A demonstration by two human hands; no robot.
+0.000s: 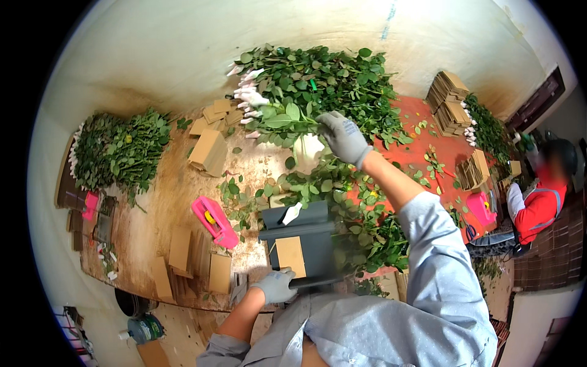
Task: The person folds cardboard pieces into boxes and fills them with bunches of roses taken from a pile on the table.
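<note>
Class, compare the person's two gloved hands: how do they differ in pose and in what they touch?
The right hand reaches far out and grips a leafy flower stem; the left hand stays near the body, resting on the grey tray's near edge. The right arm is stretched, the left bent. Both wear grey gloves.

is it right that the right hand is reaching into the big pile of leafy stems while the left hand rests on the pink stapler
Not quite. In the head view the left hand rests on the dark grey tray, not the pink stapler. The right hand does reach into the leafy stem pile.

right hand (343,137) outstretched, left hand (276,285) low
</note>
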